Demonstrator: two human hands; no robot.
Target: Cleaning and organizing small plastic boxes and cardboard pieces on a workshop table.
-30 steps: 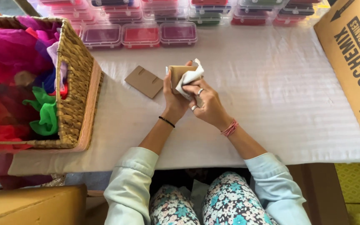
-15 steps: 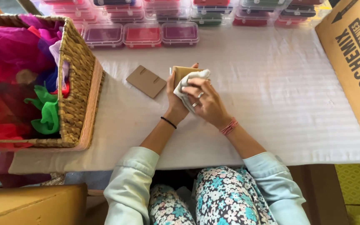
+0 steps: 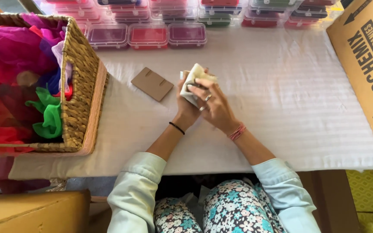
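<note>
My left hand (image 3: 186, 108) and right hand (image 3: 214, 108) both clasping a small white cloth-wrapped brown card (image 3: 194, 82) above the white-covered counter (image 3: 281, 108), flat brown cardboard piece (image 3: 152, 83) just left, woven basket (image 3: 80, 86) far left, tan printed carton (image 3: 368, 64) at right, lidded red and purple plastic boxes (image 3: 147, 35) along the back edge.

white cloth (image 3: 191, 84) now wrapped around card, hands (image 3: 203, 103) closed tighter

Small cream bundle (image 3: 194, 82) mostly covered by right hand (image 3: 214, 108) & left hand (image 3: 186, 110); can't tell what's inside. Wicker basket (image 3: 80, 86) cut off at left edge, cardboard box (image 3: 368, 64) at right edge. Plastic boxes (image 3: 186, 34): top row cropped, contents unclear.
</note>
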